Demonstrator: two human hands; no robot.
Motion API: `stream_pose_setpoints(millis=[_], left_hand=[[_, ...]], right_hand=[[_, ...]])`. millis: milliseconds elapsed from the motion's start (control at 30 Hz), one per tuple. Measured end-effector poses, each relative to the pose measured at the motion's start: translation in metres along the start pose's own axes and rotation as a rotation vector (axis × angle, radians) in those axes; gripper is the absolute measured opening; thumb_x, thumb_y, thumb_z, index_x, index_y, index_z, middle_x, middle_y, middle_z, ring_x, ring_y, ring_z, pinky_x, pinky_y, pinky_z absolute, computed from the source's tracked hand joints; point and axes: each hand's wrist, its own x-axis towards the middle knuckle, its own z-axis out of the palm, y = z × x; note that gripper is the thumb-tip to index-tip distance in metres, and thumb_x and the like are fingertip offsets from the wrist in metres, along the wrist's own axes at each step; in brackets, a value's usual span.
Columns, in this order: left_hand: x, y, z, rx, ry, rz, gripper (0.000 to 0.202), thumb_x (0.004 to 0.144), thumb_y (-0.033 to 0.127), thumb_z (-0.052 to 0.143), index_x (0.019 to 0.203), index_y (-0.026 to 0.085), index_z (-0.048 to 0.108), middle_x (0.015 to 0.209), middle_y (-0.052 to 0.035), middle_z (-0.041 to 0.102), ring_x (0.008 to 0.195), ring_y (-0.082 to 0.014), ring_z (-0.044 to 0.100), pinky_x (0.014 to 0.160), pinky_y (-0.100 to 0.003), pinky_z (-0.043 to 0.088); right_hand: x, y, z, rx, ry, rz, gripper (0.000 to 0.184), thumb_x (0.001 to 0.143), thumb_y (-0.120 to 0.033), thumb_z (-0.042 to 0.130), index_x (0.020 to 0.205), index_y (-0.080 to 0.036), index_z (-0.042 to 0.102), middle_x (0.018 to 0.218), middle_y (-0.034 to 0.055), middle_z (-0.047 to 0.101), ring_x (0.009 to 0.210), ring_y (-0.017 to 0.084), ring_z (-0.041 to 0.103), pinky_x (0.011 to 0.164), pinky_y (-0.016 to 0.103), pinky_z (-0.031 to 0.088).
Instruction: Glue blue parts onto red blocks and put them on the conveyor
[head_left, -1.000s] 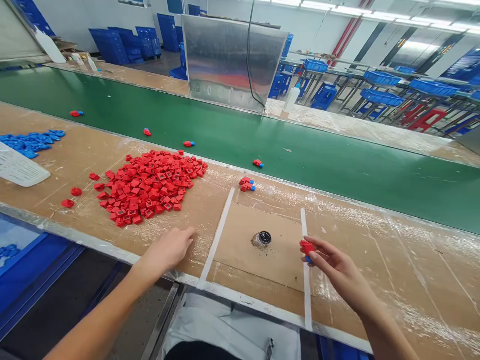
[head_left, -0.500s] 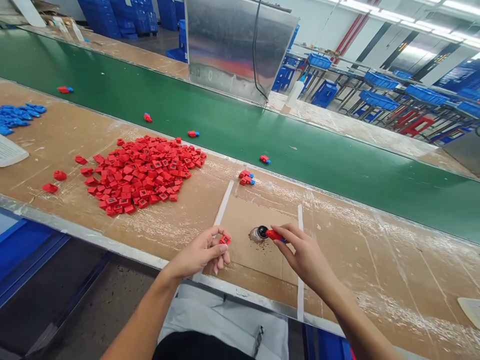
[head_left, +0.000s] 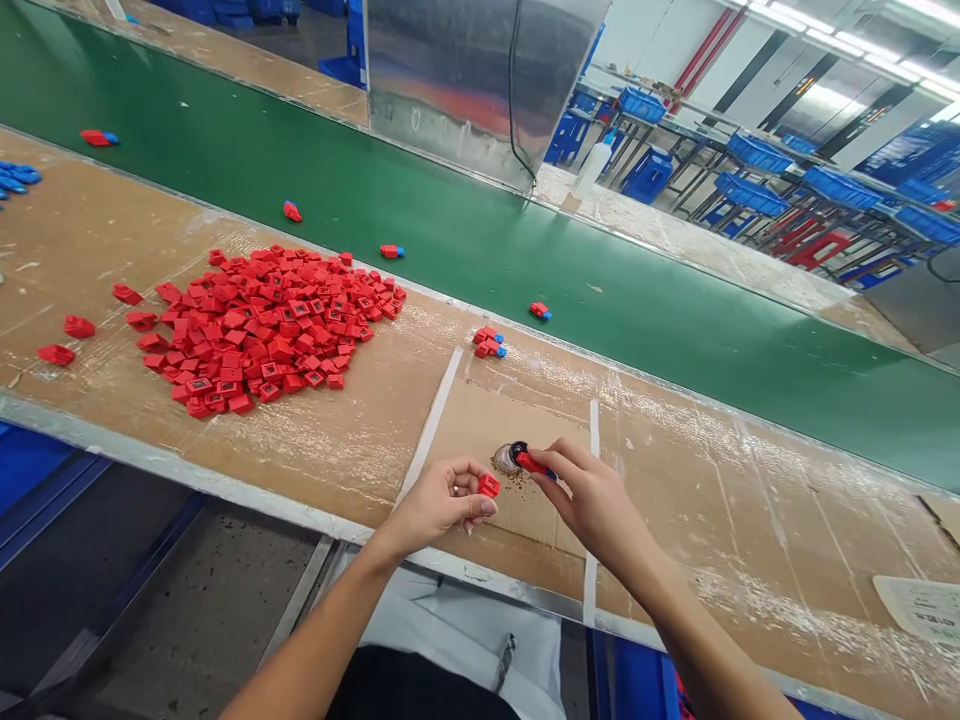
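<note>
Between the thumb and fingers of my left hand (head_left: pixel 446 505) is a small red plastic block (head_left: pixel 489 485) with a dark socket in its face. My right hand (head_left: pixel 589 490) pinches a red-and-blue plastic piece (head_left: pixel 534 463), its red end at the mouth of a small black-rimmed jar (head_left: pixel 510 456). Whether that end touches the rim I cannot tell. The jar stands on a cardboard sheet (head_left: pixel 487 412) between white tape strips, with dark specks around it. A big heap of red blocks (head_left: pixel 262 330) lies to the left.
A green conveyor belt (head_left: pixel 660 320) runs behind the table, carrying several red-and-blue pieces (head_left: pixel 391 251). A few joined pieces (head_left: pixel 489 343) lie near its edge. Blue parts (head_left: pixel 16 178) sit far left. Behind the belt stand a metal panel (head_left: pixel 450 100) and a white bottle (head_left: pixel 594 165).
My left hand has moved right with its red block, closer to the jar. The red-and-blue piece in my right hand has come up against or over the jar's mouth. The view has shifted slightly.
</note>
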Motion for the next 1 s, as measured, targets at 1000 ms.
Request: stream_pose_setpoints(millis=[1000], left_hand=[[-0.003, -0.014, 0.016, 0.007, -0.021, -0.008, 0.028, 0.071, 0.028, 0.077, 0.093, 0.015, 0.066, 0.067, 0.0034, 0.058, 0.057, -0.0096, 0.054, 0.055, -0.022, 0.05]], right_hand=[[-0.03, -0.026, 0.004, 0.444, 0.057, 0.167, 0.022, 0.098, -0.028, 0.052, 0.117, -0.022, 0.062, 0.101, 0.0085, 0.064, 0.078, 0.019, 0.059, 0.072, 0.033, 0.05]])
